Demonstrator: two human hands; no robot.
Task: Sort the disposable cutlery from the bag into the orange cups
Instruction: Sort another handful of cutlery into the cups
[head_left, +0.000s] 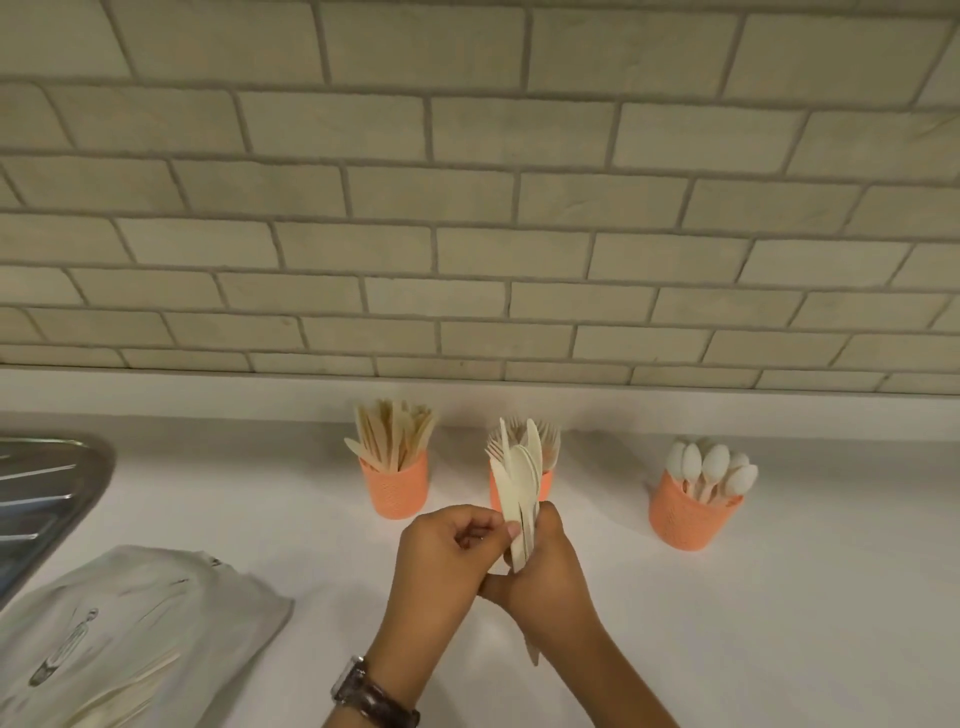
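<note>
Gripping cutlery (519, 483), cups (395, 491) of knives (392, 434), forks (551, 441), spoons (711, 465)

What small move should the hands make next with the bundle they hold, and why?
Probably the left hand should draw one knife out of the mixed bundle, which the right hand grips, and carry it to the left cup, where knives stand. Its thumb pinches the bundle's edge.

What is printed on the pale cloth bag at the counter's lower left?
Dark sketch-like drawings, one resembling a rolling pin, on the pale grey cloth bag; head view.
</note>
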